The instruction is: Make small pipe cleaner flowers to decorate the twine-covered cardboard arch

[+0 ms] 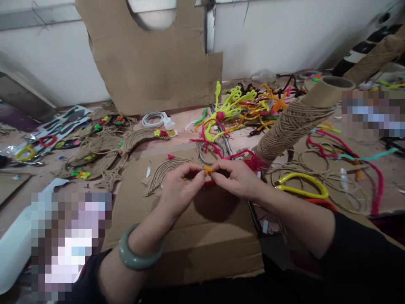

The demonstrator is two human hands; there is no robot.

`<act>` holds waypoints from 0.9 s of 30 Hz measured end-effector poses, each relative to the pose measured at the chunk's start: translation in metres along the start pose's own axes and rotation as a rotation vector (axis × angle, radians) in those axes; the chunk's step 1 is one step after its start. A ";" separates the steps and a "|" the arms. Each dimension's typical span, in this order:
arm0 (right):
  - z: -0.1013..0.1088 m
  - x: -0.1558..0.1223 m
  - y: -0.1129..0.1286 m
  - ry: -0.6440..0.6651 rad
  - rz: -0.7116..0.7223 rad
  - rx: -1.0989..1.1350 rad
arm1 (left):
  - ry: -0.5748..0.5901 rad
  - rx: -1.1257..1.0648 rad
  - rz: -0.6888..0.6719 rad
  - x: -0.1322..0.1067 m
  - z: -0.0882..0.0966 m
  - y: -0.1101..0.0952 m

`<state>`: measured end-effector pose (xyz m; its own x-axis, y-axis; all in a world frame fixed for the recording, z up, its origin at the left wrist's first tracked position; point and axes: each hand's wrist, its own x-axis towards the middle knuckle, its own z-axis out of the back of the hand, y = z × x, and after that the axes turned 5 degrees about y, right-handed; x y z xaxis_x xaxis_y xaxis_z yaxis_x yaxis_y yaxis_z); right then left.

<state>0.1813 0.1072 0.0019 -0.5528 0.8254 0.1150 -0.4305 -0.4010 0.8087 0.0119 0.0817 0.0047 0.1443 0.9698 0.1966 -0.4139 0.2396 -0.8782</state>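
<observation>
Between my two hands is a small orange pipe-cleaner piece (208, 170), bunched like a little flower. My left hand (177, 188) pinches it from one side with thumb and forefinger, and my right hand (237, 178) pinches it from the other. Both hands are raised over a cardboard sheet (190, 232). Partly behind my left hand lies a twine-wrapped arch (167, 169), with a small red pipe-cleaner piece (171, 156) just beyond it. A roll of tape (207, 158) sits behind my fingers. Something red shows just below my fingertips, mostly hidden.
A cone of twine (284, 126) leans at the right, near yellow-handled scissors (303, 183). Bright pipe cleaners (237, 105) are heaped at the back. Twine shapes with coloured flowers (101, 147) lie at left. A cut cardboard panel (158, 63) stands against the wall.
</observation>
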 end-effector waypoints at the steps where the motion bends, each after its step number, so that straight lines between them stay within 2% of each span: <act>1: 0.000 0.000 0.000 -0.002 0.007 -0.005 | 0.004 0.005 0.006 0.000 0.000 -0.001; 5: -0.001 0.002 -0.003 -0.013 0.048 -0.005 | 0.044 -0.040 0.068 0.001 0.000 -0.002; 12: -0.001 -0.001 -0.004 0.006 0.067 0.013 | 0.110 -0.342 0.252 0.001 -0.001 -0.005; 22: 0.002 0.000 0.001 0.039 -0.009 0.006 | 0.111 -0.308 0.224 0.002 -0.004 -0.004; 27: 0.001 0.002 -0.001 0.054 -0.070 0.135 | 0.123 -0.323 0.227 0.002 -0.003 -0.006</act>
<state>0.1816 0.1096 0.0023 -0.5642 0.8252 0.0276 -0.3711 -0.2833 0.8843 0.0176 0.0822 0.0090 0.1963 0.9791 -0.0541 -0.1474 -0.0251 -0.9888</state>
